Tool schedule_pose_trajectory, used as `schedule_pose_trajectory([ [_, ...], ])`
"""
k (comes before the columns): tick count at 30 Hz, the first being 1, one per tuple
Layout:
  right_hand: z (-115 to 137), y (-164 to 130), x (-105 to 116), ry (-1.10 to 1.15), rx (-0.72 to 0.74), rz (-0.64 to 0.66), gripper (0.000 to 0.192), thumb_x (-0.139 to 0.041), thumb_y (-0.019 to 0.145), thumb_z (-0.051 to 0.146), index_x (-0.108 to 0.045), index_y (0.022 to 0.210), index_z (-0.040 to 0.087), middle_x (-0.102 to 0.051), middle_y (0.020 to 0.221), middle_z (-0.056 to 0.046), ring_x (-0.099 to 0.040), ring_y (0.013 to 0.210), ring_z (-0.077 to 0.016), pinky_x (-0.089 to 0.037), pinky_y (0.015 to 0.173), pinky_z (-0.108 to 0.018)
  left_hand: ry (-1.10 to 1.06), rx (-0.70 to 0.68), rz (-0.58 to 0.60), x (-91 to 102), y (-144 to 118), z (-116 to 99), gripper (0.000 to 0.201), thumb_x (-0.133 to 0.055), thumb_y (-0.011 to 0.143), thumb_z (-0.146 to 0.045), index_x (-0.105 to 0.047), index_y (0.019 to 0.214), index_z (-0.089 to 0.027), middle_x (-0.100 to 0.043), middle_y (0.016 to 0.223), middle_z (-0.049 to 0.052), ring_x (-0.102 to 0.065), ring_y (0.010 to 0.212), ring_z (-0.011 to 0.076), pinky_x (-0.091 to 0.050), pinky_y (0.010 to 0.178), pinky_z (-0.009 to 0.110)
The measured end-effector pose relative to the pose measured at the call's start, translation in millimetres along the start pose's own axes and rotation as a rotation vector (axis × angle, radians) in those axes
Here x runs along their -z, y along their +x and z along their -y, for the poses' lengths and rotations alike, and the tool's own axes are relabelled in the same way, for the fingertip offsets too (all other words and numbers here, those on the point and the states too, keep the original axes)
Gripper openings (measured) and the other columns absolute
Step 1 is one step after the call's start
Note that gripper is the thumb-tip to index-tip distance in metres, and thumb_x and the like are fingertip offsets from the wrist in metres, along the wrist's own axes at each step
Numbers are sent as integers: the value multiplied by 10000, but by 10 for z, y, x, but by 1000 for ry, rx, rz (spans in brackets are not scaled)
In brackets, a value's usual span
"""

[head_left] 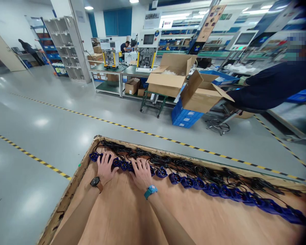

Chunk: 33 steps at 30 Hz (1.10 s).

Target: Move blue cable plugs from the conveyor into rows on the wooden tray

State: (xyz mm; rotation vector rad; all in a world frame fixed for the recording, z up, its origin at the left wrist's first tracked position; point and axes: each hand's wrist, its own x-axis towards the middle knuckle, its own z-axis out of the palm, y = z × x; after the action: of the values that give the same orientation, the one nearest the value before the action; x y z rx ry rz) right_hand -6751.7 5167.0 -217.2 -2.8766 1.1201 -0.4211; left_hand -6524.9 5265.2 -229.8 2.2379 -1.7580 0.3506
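A long row of blue connectors (193,182) already lines the wooden board's (132,217) far edge, and the left hand (105,168) and right hand (142,173) lie flat with spread fingers on its left end, gripping nothing.

two hands (105,168), two wristwatches (95,182), two open cartons (168,81)

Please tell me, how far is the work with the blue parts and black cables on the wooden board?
Looks done: a long row of blue parts already lies along the far edge of the wooden board, their black cables bundled behind them. In hand: the left hand and right hand rest flat on the parts at the row's left end. Left: I cannot tell; the near part of the board holds no parts.
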Motion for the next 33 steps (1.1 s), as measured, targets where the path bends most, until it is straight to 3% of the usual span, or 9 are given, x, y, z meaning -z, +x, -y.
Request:
schedule_pose_trajectory([
  [8,-7,49,105,1,4,40,638,-544,939,431,-383,1524,231,-483,1464,-170,-370,1375,-385,-217,1161,-604,-18,-1,-36,-24,20,23,737,-440,920,-597,-399,1501,-146,-350,1584,190,-259,1479,378,-115,1182,655],
  [11,-3,-1,195,16,8,57,682,-540,944,450,-335,1546,203,-404,1536,-183,-284,1450,-375,-178,1185,-609,-29,-13,-83,26,3,-10,747,-439,921,-585,-397,1497,-110,-323,1591,215,-228,1495,376,-103,1197,641],
  [15,-59,-225,306,39,-11,51,761,-504,954,507,-230,1579,171,-208,1632,-183,-109,1522,-353,-118,1207,-610,-66,-114,-131,83,-58,-270,768,-449,921,-572,-347,1521,-105,-317,1597,206,-198,1512,354,-86,1217,615],
  [19,-129,-386,329,35,-94,70,776,-561,922,517,-257,1574,224,-121,1655,-164,-57,1519,-402,-142,1182,-654,-114,-257,-24,41,-57,-668,777,-467,913,-582,-320,1541,-149,-295,1614,174,-196,1514,355,-95,1219,612],
  [23,-153,-347,290,23,-117,62,752,-562,920,518,-283,1566,255,-139,1654,-153,-86,1513,-415,-168,1171,-662,-117,-201,16,-37,13,-876,724,-447,935,-534,-352,1525,-126,-271,1617,197,-183,1514,379,-126,1198,638],
  [28,-152,-562,248,32,-97,-42,689,-495,960,434,-289,1562,168,-163,1642,-182,-104,1524,-358,-203,1193,-592,-105,-220,-19,65,-29,-751,802,-452,930,-557,-244,1560,-107,-226,1631,203,-135,1531,354,-121,1219,607],
  [33,-354,-1366,197,16,-184,-193,722,-436,982,405,-173,1577,93,-248,1610,-216,-132,1519,-357,-278,1165,-578,-19,87,-133,222,-123,-276,768,-401,961,-495,-174,1571,-86,-225,1626,224,-115,1533,360,-127,1212,637],
])
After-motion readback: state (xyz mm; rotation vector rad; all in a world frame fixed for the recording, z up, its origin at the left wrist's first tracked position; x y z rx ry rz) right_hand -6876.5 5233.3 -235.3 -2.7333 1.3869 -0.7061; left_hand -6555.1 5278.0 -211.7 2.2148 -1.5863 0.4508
